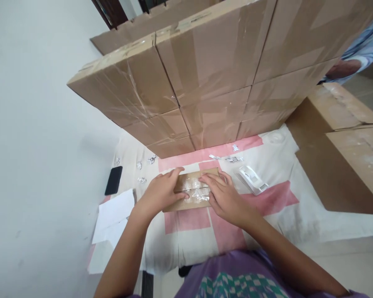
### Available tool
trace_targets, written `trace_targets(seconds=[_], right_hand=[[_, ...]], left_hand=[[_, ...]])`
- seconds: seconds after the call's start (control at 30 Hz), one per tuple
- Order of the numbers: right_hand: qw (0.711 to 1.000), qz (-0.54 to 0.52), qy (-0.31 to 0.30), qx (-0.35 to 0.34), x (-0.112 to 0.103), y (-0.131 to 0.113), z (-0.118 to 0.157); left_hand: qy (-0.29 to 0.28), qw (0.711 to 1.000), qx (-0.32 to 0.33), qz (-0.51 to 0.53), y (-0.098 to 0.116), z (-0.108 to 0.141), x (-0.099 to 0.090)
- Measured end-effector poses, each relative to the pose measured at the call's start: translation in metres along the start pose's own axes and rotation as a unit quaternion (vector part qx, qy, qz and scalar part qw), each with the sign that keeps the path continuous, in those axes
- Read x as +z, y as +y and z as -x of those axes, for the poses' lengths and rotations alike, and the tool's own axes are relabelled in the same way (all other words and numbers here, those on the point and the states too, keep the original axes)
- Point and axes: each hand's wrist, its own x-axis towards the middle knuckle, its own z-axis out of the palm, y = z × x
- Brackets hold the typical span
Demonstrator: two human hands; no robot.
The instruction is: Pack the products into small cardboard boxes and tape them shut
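Note:
A small cardboard box with clear tape along its top seam lies on the cloth-covered surface in front of me. My left hand grips its left end, thumb on the near side and fingers over the far side. At the right end is my right hand, its fingers pressed on the taped top and its thumb by the near side. To the right of that hand lies a white tape dispenser. The underside of the box is hidden.
Large taped cartons form a wall at the back. Open cardboard boxes stand at right, near another person's arm. At left are a black phone and white papers. Crumpled tape scraps lie about.

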Motion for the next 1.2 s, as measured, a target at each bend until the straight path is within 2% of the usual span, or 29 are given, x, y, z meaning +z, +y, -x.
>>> trace_targets(seconds=[0.07,0.17,0.27,0.47,0.8,0.87,0.97,1.03,1.07,1.13,1.2], right_hand=[[1.0,-0.005,0.002,0.001,0.0,0.0,0.0],[1.0,-0.009,0.003,0.004,0.002,0.002,0.0],[1.0,-0.007,-0.002,0.006,0.002,0.001,0.0],[1.0,-0.016,-0.004,0.014,-0.001,0.0,0.0],[0.997,-0.067,-0.006,0.039,0.001,-0.002,0.002],[0.995,-0.098,-0.011,0.022,-0.004,0.005,0.003],[0.989,-0.137,0.049,0.006,-0.019,0.045,0.004],[0.983,-0.097,0.139,0.076,-0.032,0.09,0.004],[0.98,-0.062,0.147,0.121,-0.038,0.115,0.004],[0.971,-0.008,0.124,0.204,-0.048,0.163,0.005],[0.973,0.026,0.067,0.22,-0.052,0.197,0.007]], left_hand=[[0.011,0.999,-0.03,0.01,-0.007,-0.001,0.004],[0.008,0.999,-0.011,0.052,-0.018,-0.002,0.013],[0.035,0.995,-0.009,0.097,-0.023,-0.002,0.026],[0.081,0.986,-0.037,0.14,-0.019,0.001,0.045],[0.142,0.971,-0.085,0.175,-0.013,0.0,0.055],[0.145,0.969,-0.086,0.181,-0.014,0.001,0.057],[0.147,0.967,-0.087,0.188,-0.014,0.002,0.057],[0.154,0.966,-0.086,0.189,-0.015,0.003,0.057],[0.156,0.966,-0.085,0.189,-0.015,0.003,0.058],[0.158,0.965,-0.082,0.19,-0.015,0.003,0.058],[0.16,0.964,-0.084,0.195,-0.015,0.002,0.058]])
